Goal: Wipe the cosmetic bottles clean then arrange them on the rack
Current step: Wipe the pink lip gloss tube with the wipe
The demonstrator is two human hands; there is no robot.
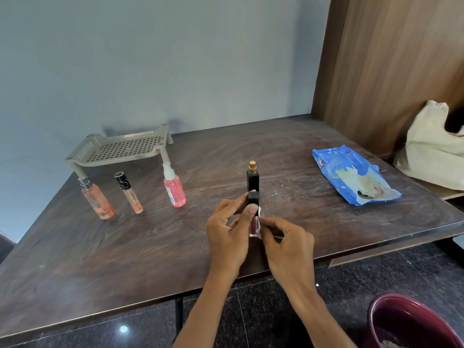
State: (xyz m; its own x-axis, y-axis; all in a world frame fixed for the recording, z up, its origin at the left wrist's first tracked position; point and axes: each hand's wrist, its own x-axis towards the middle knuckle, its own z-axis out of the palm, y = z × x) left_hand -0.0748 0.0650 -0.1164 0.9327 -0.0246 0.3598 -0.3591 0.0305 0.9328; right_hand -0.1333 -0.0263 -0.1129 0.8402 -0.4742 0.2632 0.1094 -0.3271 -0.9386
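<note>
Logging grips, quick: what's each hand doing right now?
Left hand: grips the lip gloss tube near its black cap.
Right hand: pinches a white wipe against the tube.

- L hand (227,237) & R hand (286,244): both are seen bare, w/ slim fingers & creased knuckles.
- L forearm (200,312) & R forearm (319,320): both are shown uncovered down to the bottom edge of the view; slim, narrowed twd the wrists.
- Thumbnail (253,208) on L hand: is seen short, rounded, plain as far as can be told.
- Tendon lines & wrist bone are made out on the back of the R hand.
</note>
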